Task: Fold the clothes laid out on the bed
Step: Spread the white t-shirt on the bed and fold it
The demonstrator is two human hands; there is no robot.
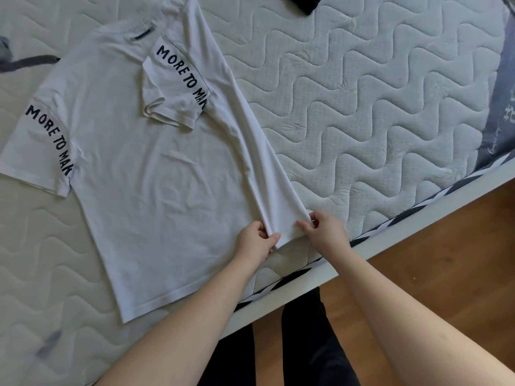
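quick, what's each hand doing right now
Left hand: shut, pinching the hem of the white t-shirt.
Right hand: shut, pinching the same folded hem.

Wood floor (459, 260), quilted mattress (362, 93).

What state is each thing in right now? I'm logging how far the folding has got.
White T-shirt: flat on the mattress, right side folded over.
Right sleeve: folded onto the body.
Left sleeve: spread out, unfolded.
Left hand: pinching the hem of the fold.
Right hand: pinching the same hem.
Dark garment: at the top edge, mostly out of view.
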